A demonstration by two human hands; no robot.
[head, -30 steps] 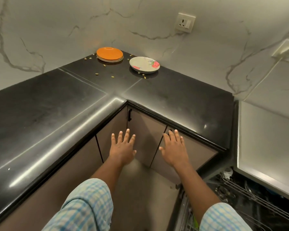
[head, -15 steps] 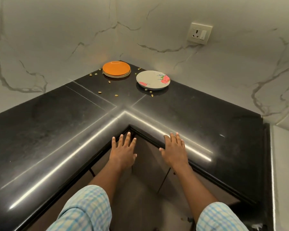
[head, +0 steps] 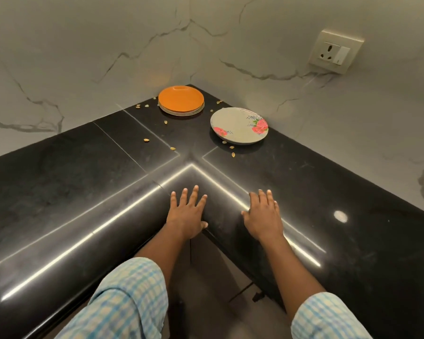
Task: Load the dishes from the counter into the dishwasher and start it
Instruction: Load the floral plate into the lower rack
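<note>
Black polished corner countertop (head: 71, 192). At its back corner: stack of plates (head: 181, 98), orange one uppermost. Near it, not touching: floral plate (head: 239, 125). Small seeds (head: 146, 140) scattered around both.

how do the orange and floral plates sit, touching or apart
Apart. The head view shows a strip of bare black counter between the orange plate and the floral plate.
</note>
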